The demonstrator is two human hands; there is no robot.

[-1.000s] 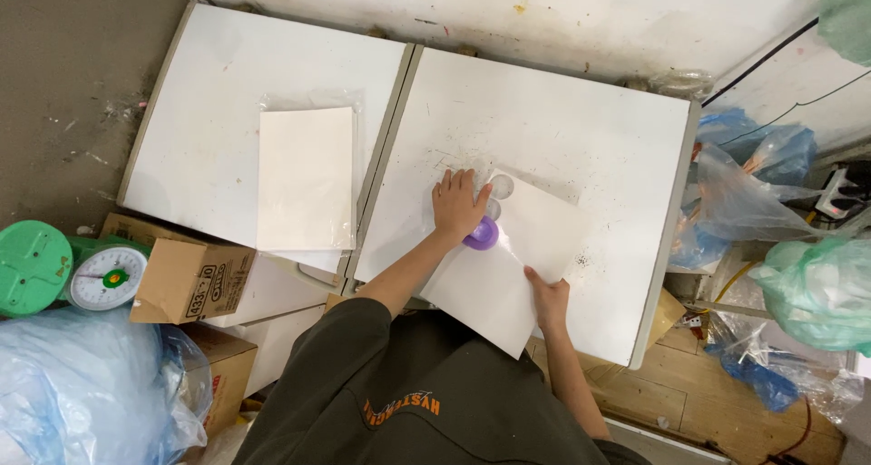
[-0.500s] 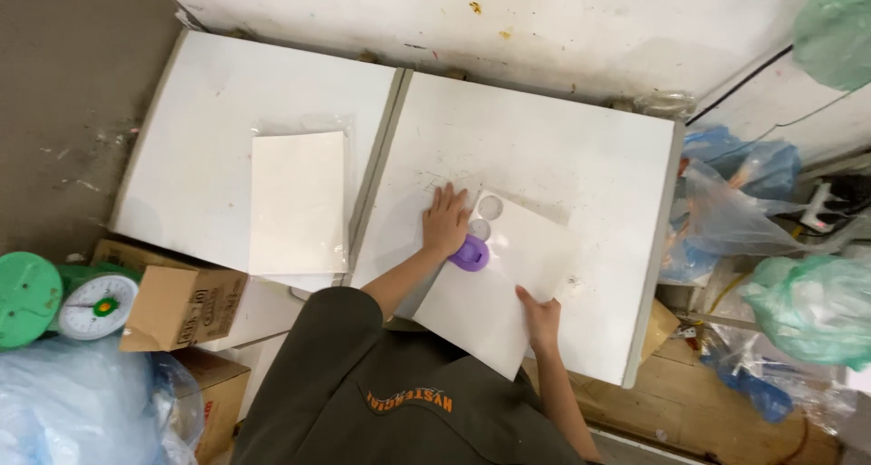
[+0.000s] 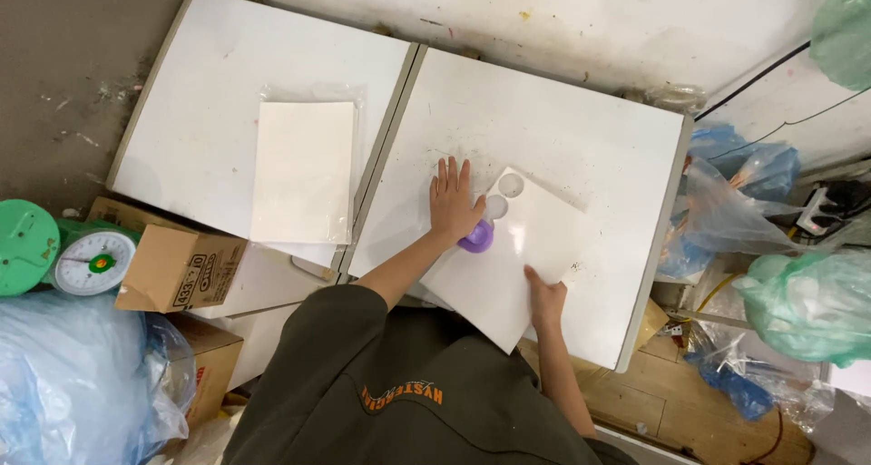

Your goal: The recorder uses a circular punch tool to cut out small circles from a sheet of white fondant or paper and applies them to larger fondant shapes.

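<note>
From the head view, the person's left hand (image 3: 453, 202) lay flat with fingers spread, pressing on the near-left corner of a white sheet (image 3: 517, 256) that sat askew on the right-hand counter (image 3: 562, 129); under the heel of that hand showed a small purple round thing (image 3: 477, 238), touching the sheet's edge, though what it was could not be told; the right hand (image 3: 544, 297) pinched the sheet's near edge, thumb on top and fingers beneath, the corner hanging past the counter's front; two round holes or discs (image 3: 504, 195) showed at the sheet's far corner, just beside the left fingertips; judged from how things lay, the sheet seemed only part-way handled, held down and gripped but not squared to the counter, with the wrapped stack (image 3: 304, 170) of pale sheets on the left-hand counter (image 3: 200, 84) untouched and well apart from both hands; by count there were two white counters side by side, one loose sheet, one wrapped stack, one purple thing, two round marks, one green dial scale (image 3: 91, 261) and one open cardboard box (image 3: 181, 270) below the left counter, and several plastic bags (image 3: 798, 302) to the right.
</note>
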